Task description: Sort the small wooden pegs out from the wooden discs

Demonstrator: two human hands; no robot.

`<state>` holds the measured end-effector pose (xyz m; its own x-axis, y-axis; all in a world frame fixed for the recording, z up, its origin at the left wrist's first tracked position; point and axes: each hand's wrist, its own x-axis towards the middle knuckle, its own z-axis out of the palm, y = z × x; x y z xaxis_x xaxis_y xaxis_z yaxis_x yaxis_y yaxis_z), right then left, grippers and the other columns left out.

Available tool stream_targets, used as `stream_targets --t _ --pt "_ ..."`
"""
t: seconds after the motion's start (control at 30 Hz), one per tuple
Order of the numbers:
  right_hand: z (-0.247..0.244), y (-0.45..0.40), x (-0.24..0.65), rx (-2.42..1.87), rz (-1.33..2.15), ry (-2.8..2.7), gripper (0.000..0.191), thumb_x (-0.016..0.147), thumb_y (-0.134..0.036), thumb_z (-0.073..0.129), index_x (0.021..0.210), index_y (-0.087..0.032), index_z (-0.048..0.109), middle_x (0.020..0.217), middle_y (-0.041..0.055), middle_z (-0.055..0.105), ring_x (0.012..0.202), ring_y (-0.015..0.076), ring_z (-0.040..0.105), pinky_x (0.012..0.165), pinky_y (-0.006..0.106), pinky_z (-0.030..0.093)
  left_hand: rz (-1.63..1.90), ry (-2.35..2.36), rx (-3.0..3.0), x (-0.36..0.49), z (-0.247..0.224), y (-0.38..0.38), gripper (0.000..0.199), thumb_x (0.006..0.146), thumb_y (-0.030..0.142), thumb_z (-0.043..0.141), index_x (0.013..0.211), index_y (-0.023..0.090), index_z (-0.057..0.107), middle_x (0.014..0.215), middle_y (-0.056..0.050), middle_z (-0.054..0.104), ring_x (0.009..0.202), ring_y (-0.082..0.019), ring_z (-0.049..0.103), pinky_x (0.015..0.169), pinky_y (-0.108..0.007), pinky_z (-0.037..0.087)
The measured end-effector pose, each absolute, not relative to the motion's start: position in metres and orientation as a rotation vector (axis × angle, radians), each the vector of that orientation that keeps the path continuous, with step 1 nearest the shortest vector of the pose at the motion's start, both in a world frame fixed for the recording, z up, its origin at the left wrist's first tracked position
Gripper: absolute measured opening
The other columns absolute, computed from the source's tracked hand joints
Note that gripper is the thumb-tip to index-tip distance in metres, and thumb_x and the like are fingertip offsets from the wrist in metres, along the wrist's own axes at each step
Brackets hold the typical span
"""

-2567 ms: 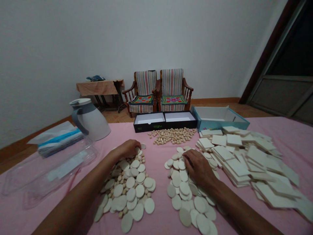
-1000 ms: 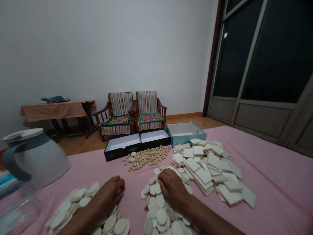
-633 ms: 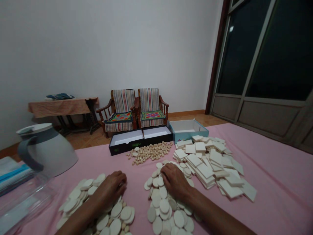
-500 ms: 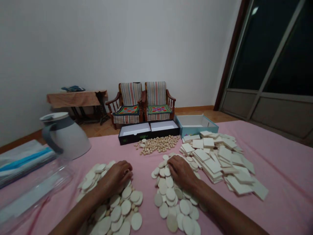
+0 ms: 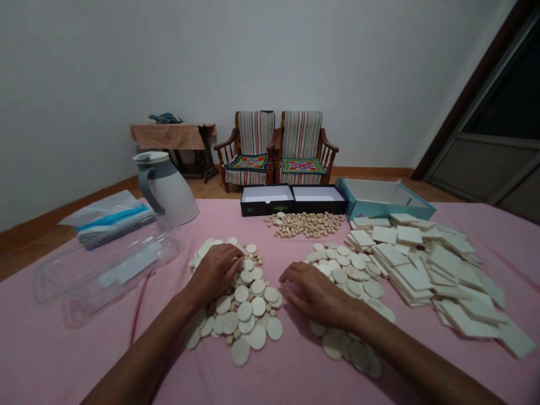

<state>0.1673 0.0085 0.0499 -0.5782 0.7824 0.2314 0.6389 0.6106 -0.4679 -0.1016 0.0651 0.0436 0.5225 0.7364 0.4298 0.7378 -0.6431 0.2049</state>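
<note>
My left hand rests on the left pile of pale round wooden discs, with small wooden beads mixed among them. Its fingers are curled towards the thumb; what they hold, if anything, is hidden. My right hand hovers at the inner edge of the right pile of discs. Its fingers stretch out over the pink cloth towards the left pile, the thumb is apart, and I see nothing in it.
Square wooden tiles lie heaped at right. Behind are loose beads, a black divided box and a light blue box. A jug, a tissue pack and a clear plastic container stand or lie at left.
The view has shifted, so everything sits further right and higher. My right hand has come off the right pile towards the left one, its fingers straightening. My left hand stays at the left pile.
</note>
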Motion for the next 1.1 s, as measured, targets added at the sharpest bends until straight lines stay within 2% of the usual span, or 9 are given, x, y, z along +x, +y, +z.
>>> stream_targets --t 0.17,0.33,0.47,0.6,0.7,0.83,1.1 --pt "0.038 0.008 0.133 -1.212 0.511 -2.497 0.021 0.08 -0.018 0.059 0.101 -0.018 0.061 0.097 0.0073 0.062 0.092 0.0207 0.054 0.079 0.031 0.043 -0.809 -1.33 -2.702 -0.107 0.041 0.061 0.02 0.095 0.026 0.045 0.091 0.017 0.062 0.089 -0.006 0.067 0.087 -0.02 0.059 0.08 -0.034 0.043" --pt "0.031 0.015 0.138 -1.219 0.461 -2.435 0.022 0.082 -0.015 0.056 0.103 -0.018 0.06 0.097 0.0071 0.06 0.092 0.0196 0.053 0.079 0.03 0.042 -0.782 -1.275 -2.74 -0.104 0.035 0.061 0.019 0.095 0.024 0.045 0.089 0.017 0.061 0.088 -0.007 0.067 0.086 -0.02 0.058 0.08 -0.034 0.043" --pt "0.048 0.023 0.17 -1.445 0.199 -2.347 0.02 0.083 -0.012 0.053 0.101 -0.015 0.062 0.097 0.0109 0.061 0.092 0.0226 0.053 0.079 0.034 0.04 -0.765 -1.255 -2.788 -0.101 0.033 0.06 0.021 0.094 0.024 0.044 0.089 0.017 0.063 0.089 -0.008 0.067 0.085 -0.02 0.059 0.079 -0.034 0.043" --pt "0.058 0.022 0.186 -1.651 -0.011 -2.286 0.028 0.079 -0.008 0.056 0.106 -0.014 0.062 0.104 0.0137 0.061 0.1 0.0278 0.052 0.082 0.04 0.037 -0.75 -1.263 -2.816 -0.098 0.031 0.06 0.022 0.094 0.024 0.043 0.088 0.017 0.063 0.088 -0.008 0.066 0.084 -0.02 0.058 0.08 -0.034 0.043" --pt "0.052 0.013 0.174 -1.449 0.151 -2.36 0.025 0.083 -0.01 0.055 0.106 -0.017 0.061 0.105 0.0105 0.062 0.099 0.0243 0.052 0.082 0.037 0.037 -0.736 -1.267 -2.838 -0.096 0.028 0.059 0.022 0.094 0.023 0.043 0.089 0.017 0.063 0.088 -0.008 0.066 0.086 -0.02 0.058 0.08 -0.035 0.044" --pt "0.033 0.001 0.147 -1.276 0.369 -2.503 0.016 0.082 -0.011 0.054 0.094 -0.019 0.06 0.096 0.0067 0.062 0.089 0.0208 0.052 0.078 0.033 0.036 -0.771 -1.291 -2.852 -0.094 0.026 0.058 0.02 0.093 0.023 0.044 0.089 0.016 0.063 0.088 -0.008 0.066 0.085 -0.02 0.058 0.08 -0.034 0.045" --pt "0.027 0.003 0.144 -1.338 0.311 -2.463 0.013 0.083 -0.013 0.052 0.092 -0.018 0.059 0.093 0.0066 0.06 0.085 0.0198 0.05 0.075 0.032 0.035 -0.838 -1.302 -2.834 -0.095 0.023 0.06 0.02 0.093 0.024 0.045 0.09 0.016 0.063 0.089 -0.008 0.066 0.086 -0.02 0.058 0.081 -0.034 0.046"
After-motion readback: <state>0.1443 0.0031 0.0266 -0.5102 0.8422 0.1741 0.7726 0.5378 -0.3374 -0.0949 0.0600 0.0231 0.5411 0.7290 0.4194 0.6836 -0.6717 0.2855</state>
